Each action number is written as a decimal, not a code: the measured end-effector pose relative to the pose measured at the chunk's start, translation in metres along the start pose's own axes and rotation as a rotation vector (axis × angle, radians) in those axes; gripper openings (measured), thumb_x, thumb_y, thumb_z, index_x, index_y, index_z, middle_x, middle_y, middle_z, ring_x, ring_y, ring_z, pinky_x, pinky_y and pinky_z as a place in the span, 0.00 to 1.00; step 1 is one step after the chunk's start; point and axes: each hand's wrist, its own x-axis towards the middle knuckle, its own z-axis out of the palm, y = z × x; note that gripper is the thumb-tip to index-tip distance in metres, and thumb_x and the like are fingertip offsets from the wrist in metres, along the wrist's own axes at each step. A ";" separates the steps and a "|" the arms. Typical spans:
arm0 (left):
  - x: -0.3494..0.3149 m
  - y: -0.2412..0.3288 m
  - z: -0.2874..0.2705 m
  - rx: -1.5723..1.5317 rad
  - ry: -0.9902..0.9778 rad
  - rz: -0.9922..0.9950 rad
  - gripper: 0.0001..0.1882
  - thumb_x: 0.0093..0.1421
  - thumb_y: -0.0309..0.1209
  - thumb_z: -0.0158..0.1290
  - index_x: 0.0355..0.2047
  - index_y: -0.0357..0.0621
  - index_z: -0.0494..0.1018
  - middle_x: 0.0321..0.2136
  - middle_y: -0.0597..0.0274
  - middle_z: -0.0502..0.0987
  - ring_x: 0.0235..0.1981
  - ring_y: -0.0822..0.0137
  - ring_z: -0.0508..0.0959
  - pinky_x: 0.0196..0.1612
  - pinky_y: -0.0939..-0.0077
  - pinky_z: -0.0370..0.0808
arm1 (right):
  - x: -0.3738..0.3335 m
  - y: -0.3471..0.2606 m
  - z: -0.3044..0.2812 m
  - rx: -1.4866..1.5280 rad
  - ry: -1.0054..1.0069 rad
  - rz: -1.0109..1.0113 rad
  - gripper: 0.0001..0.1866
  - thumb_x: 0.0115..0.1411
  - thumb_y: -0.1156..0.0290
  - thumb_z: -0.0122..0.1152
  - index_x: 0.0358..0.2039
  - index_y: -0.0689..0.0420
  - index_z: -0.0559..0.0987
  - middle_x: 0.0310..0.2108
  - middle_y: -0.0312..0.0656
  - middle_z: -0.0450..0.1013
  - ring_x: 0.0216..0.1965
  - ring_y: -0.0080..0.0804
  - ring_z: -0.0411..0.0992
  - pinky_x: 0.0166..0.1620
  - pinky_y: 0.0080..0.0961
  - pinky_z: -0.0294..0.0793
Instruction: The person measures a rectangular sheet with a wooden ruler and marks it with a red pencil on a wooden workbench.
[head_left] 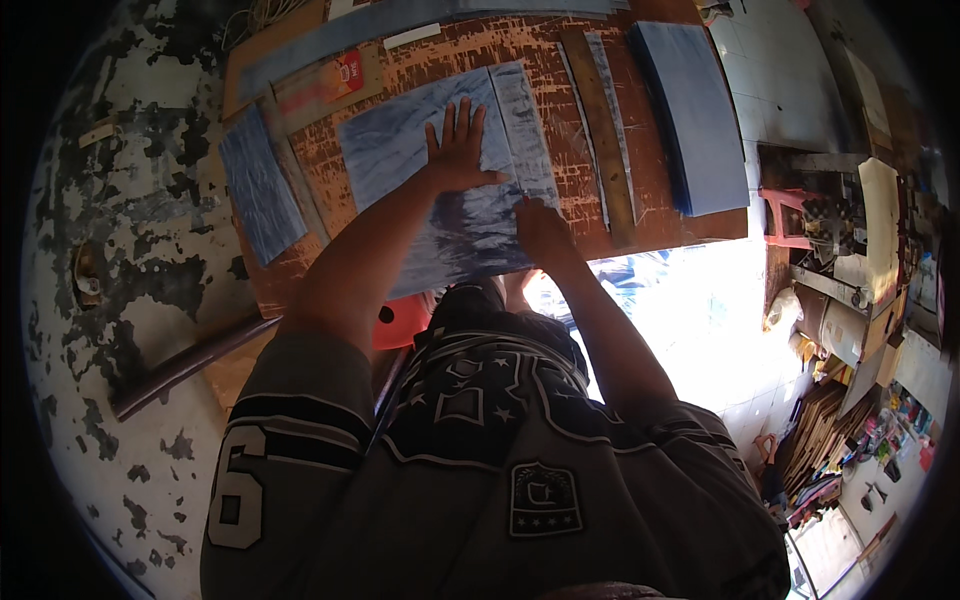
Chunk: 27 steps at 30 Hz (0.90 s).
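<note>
A blue marbled sheet (385, 150) lies flat on a scuffed brown work table (545, 55). My left hand (458, 150) presses on it with fingers spread and thumb pointing right. A dark straight line parts the sheet from a narrow, paler strip (522, 110) along its right side. At the lower end of that line, my right hand (543, 235) is closed around a small cutter (524, 199). Only a bit of red shows of it; the rest is hidden by my fingers.
Right of the strip lie a long brown wooden bar (603, 140) and a thick stack of blue-grey sheets (695, 120). A smaller blue piece (262, 185) rests at the table's left. A red stool (790, 215) stands at right; a dark pole (195, 367) slants at lower left.
</note>
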 end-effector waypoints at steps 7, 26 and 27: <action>0.004 -0.008 0.008 -0.051 0.040 0.029 0.74 0.46 0.74 0.58 0.73 0.55 0.21 0.73 0.52 0.17 0.73 0.47 0.18 0.67 0.27 0.28 | -0.092 0.002 0.008 -0.009 -0.103 -0.028 0.10 0.65 0.73 0.50 0.43 0.62 0.74 0.40 0.58 0.75 0.39 0.54 0.78 0.41 0.44 0.78; 0.009 -0.013 0.013 -0.116 0.105 0.054 0.75 0.42 0.69 0.65 0.74 0.51 0.27 0.74 0.48 0.22 0.74 0.44 0.22 0.67 0.24 0.33 | -0.151 0.040 -0.075 0.425 0.093 0.073 0.17 0.71 0.60 0.52 0.43 0.63 0.76 0.30 0.47 0.75 0.25 0.34 0.77 0.27 0.28 0.75; 0.009 -0.014 0.013 -0.121 0.096 0.046 0.76 0.42 0.69 0.65 0.74 0.51 0.27 0.74 0.49 0.22 0.74 0.44 0.22 0.67 0.25 0.32 | -0.148 0.041 -0.083 0.491 0.124 0.123 0.18 0.72 0.59 0.50 0.46 0.63 0.76 0.28 0.45 0.76 0.23 0.30 0.76 0.25 0.25 0.74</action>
